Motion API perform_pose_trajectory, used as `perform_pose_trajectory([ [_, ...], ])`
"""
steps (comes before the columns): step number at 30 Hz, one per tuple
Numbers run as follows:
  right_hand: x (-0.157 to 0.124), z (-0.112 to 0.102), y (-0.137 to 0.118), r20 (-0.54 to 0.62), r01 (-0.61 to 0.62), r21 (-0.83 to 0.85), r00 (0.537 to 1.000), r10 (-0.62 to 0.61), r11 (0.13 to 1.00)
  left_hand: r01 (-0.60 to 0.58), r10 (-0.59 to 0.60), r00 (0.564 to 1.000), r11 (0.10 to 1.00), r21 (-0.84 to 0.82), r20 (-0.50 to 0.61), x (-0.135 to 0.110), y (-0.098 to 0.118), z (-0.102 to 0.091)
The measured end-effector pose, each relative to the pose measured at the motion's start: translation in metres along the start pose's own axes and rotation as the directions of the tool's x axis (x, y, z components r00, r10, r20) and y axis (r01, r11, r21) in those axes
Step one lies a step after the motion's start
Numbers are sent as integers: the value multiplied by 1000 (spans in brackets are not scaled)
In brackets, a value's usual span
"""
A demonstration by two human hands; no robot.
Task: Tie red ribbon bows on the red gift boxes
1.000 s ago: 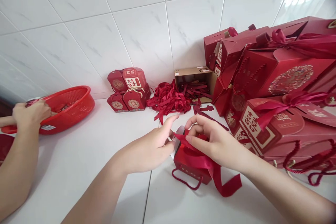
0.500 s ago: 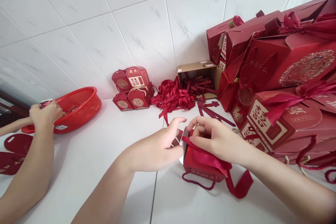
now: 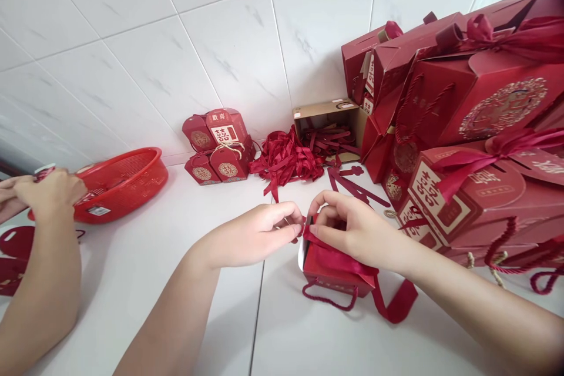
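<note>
The red box (image 3: pixel 319 278) sits under the right grip (image 3: pixel 359 229), which pinches ribbon (image 3: pixel 341 258) at its top. The left grip (image 3: pixel 258 232) is just beside the box, fingertips curled in; whether they hold ribbon, I cannot tell. Stacked boxes (image 3: pixel 224 132) and larger boxes (image 3: pixel 493 205) read 囍; the basket's (image 3: pixel 126 191) label (image 3: pixel 99 210) is illegibly small.

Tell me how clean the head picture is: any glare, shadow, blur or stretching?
Head view: pale glare at the top right corner; soft shadows on the white table. Head view, middle: left hand and right hand are fairly sharp, but the red ribbon blends into the small red box. Head view, right side: the stacked red boxes look stretched, likely wide-angle distortion.
</note>
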State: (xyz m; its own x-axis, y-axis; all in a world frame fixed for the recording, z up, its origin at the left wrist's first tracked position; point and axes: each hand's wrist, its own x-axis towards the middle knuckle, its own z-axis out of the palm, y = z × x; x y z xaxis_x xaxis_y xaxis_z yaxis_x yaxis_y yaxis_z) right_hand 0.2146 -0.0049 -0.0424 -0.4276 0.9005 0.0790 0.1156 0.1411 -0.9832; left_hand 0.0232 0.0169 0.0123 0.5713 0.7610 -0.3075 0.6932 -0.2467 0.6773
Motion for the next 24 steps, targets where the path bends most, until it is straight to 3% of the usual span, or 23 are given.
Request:
perform_pose_trajectory([
  [4,1,-1,2,1,10,-51,1000,-10,999,-75,76,996,997,32,-41,3,-2,0],
  [6,0,-4,0,-26,50,-126,998,-54,991,-62,78,985,992,111,-151,1,-4,-8],
  [7,-1,-6,-3,-58,78,-190,994,-90,979,-14,59,963,985,171,-261,-1,-5,-13],
  [8,-2,-8,-6,-101,105,-270,985,-136,957,81,20,915,969,233,-402,-5,-6,-20],
  [9,-5,-11,-11,-146,125,-358,971,-188,925,221,-38,833,937,270,-552,-9,-6,-28],
  [11,-13,-16,-25,-197,150,-512,938,-286,846,524,-156,600,818,238,-784,-20,-6,-43],
  [12,-19,-19,-32,-205,160,-566,923,-326,808,628,-192,499,752,201,-845,-26,-5,-49],
  [13,-25,-21,-39,-205,169,-605,911,-358,778,683,-196,439,707,184,-877,-31,-3,-53],
  [14,-32,-23,-45,-204,170,-633,905,-374,755,694,-171,425,692,198,-889,-35,-2,-55],
  [15,-39,-24,-49,-201,159,-656,906,-374,738,663,-124,443,711,232,-888,-37,-1,-54],
  [17,-53,-23,-48,-208,80,-705,927,-313,705,491,-32,554,819,295,-832,-36,-1,-44],
  [19,-65,-22,-36,-247,-56,-756,947,-204,652,223,14,731,940,258,-682,-27,-5,-24],
  [21,-72,-20,-17,-299,-179,-773,949,-100,609,-3,60,899,992,130,-434,-13,-14,1],
  [22,-74,-19,-7,-296,-201,-757,954,-52,622,-73,86,942,996,53,-323,-5,-19,12],
  [24,-74,-18,10,-232,-179,-680,972,23,712,-150,132,976,984,-98,-175,6,-28,32],
])
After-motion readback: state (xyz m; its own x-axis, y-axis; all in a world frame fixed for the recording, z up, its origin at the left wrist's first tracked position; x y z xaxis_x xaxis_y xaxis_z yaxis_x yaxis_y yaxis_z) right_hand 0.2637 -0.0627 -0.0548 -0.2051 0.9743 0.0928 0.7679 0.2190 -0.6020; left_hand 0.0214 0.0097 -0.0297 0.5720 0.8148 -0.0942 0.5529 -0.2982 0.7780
